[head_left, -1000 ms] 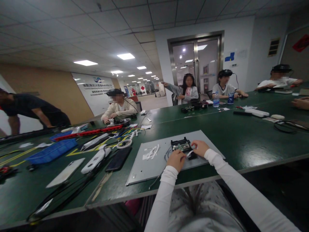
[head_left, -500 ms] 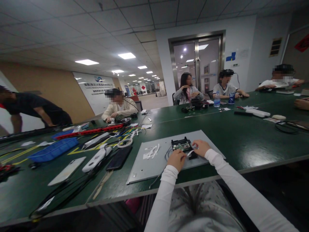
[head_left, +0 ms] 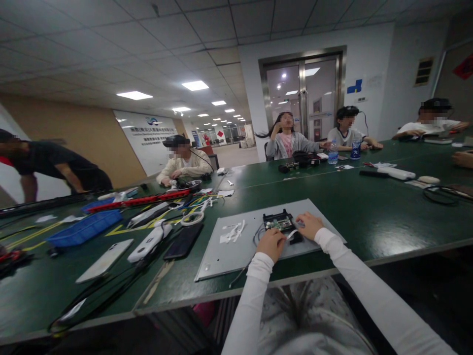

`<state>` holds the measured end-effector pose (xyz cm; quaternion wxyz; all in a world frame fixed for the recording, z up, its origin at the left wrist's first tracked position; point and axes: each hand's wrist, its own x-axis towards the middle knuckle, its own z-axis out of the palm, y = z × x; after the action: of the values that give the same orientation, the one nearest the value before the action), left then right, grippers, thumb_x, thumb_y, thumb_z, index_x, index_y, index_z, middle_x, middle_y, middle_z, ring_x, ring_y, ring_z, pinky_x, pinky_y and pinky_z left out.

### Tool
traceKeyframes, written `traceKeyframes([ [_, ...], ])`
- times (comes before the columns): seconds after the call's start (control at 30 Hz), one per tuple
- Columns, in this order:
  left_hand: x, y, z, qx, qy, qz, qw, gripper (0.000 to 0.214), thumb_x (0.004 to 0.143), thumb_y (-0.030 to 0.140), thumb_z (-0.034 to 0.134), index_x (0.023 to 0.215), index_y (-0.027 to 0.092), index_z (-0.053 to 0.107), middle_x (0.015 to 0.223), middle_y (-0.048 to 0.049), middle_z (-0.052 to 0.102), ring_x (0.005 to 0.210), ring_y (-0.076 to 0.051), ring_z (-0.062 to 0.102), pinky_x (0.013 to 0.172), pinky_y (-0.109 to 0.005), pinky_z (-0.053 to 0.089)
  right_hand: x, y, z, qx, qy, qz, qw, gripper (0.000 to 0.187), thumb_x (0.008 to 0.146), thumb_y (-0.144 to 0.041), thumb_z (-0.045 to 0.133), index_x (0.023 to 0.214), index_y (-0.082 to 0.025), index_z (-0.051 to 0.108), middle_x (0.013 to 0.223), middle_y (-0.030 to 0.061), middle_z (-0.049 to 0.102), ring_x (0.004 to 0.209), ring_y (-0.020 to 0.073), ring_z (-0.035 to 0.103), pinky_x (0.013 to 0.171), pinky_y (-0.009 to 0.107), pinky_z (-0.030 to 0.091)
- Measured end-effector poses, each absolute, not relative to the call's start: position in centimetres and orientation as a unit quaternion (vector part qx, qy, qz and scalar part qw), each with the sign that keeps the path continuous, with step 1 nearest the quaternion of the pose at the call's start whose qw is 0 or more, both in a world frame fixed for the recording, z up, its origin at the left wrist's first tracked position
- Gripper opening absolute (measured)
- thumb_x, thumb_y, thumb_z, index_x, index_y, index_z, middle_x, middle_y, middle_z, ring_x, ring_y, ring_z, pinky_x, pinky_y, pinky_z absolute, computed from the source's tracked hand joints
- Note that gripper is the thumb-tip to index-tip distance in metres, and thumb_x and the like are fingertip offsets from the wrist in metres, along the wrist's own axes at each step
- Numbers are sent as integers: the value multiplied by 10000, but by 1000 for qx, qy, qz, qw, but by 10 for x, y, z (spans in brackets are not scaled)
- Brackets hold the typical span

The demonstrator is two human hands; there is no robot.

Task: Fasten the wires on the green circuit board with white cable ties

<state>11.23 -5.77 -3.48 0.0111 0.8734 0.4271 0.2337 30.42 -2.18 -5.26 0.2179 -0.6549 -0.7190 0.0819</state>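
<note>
A green circuit board (head_left: 280, 225) sits in a black frame on a grey metal panel (head_left: 236, 259). Just in front of the board, a white flat strip (head_left: 291, 234), like a ribbon cable, runs between my hands. My left hand (head_left: 271, 244) is closed, its fingertips pinched at the strip's left end. My right hand (head_left: 309, 226) has its fingers bent together at the frame's right side; what they hold is too small to make out. A small black piece (head_left: 295, 240) lies below the strip. A thin grey cable (head_left: 257, 235) curves beside my left hand.
White strips (head_left: 233, 231) lie on the panel's left part. Further left are a black phone (head_left: 184, 241), a white device (head_left: 150, 241), a white phone (head_left: 105, 260) and a blue tray (head_left: 84, 228). Water bottles (head_left: 333, 153) stand across the table, where several people sit.
My hands and the board stay almost in place; my right fingers shift slightly. Across the table, a person turns and raises a hand toward the head. The view shifts slightly.
</note>
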Motion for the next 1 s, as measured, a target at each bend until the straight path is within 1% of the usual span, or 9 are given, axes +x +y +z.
traceKeyframes([
  [0.3, 112, -57, -36, 873, 427, 234, 5, 187, 760, 188, 450, 829, 203, 624, 881, -42, 549, 870, -157, 486, 778, -307, 408, 305, -23, -52, -657, -719, 82, 211, 265, 671, -232, 481, 931, -250, 528, 968, 28, 493, 870, 159, 457, 691, 286, 267],
  [0.73, 113, -60, -33, 869, 437, 233, 16, 185, 755, 187, 456, 824, 202, 628, 888, -45, 551, 877, -164, 485, 785, -316, 402, 307, -20, -52, -667, -709, 85, 212, 284, 653, -175, 496, 925, -241, 541, 976, 27, 511, 871, 153, 473, 692, 270, 277],
  [1.0, 113, -59, -33, 873, 429, 229, 18, 185, 758, 188, 453, 828, 197, 624, 889, -43, 551, 881, -159, 481, 798, -315, 394, 309, -19, -52, -692, -687, 79, 206, 282, 661, -152, 463, 918, -235, 546, 967, 40, 522, 885, 164, 490, 699, 285, 291],
])
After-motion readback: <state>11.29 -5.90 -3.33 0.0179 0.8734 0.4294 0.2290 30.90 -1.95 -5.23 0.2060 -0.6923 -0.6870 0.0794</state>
